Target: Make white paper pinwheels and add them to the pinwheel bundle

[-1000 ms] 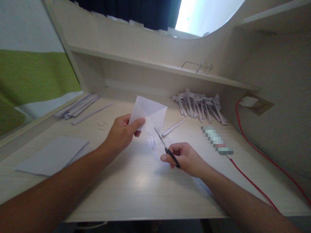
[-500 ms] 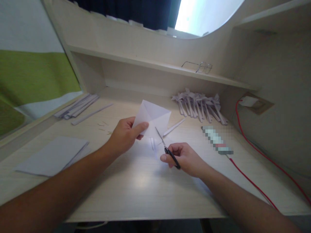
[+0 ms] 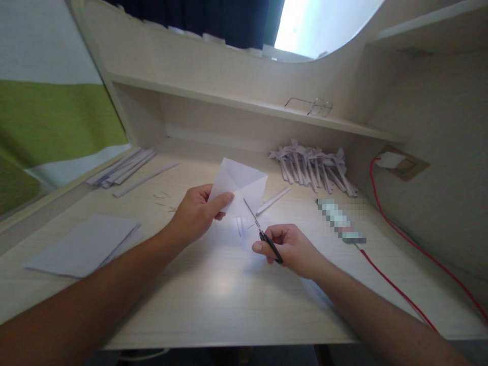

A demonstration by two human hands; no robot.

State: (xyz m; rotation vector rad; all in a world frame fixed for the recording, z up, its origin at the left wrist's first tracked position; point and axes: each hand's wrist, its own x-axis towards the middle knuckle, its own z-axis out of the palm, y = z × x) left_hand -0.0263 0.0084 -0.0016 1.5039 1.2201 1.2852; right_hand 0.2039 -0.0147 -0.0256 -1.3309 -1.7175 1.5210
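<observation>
A pale wood-grain desk (image 3: 213, 300) sits in a cream alcove with one shelf (image 3: 244, 104) across the back; a green and white surface lies beyond the desk's left edge, and a dark curtain and bright window show above.

Near the left edge lies one stack of white sheets (image 3: 86, 244), and toward the back left corner a bundle of paper strips (image 3: 122, 165) too overlapped to count, with one loose strip (image 3: 143, 179) just beside it. At the desk's middle the left hand (image 3: 196, 213) pinches one folded white paper (image 3: 240, 185), thumb on top and fingers curled closed behind it, holding it tilted above the surface. One pair of scissors (image 3: 263, 234) is in the right hand (image 3: 292, 249), fingers closed around the black handles; the blades, nearly together, point up at the paper's lower edge. One pair of glasses (image 3: 314, 105) rests on the shelf. Toward the back right corner lies a heap of folded paper pieces (image 3: 314, 165), and one red cable (image 3: 400, 292) runs along the right edge.
</observation>
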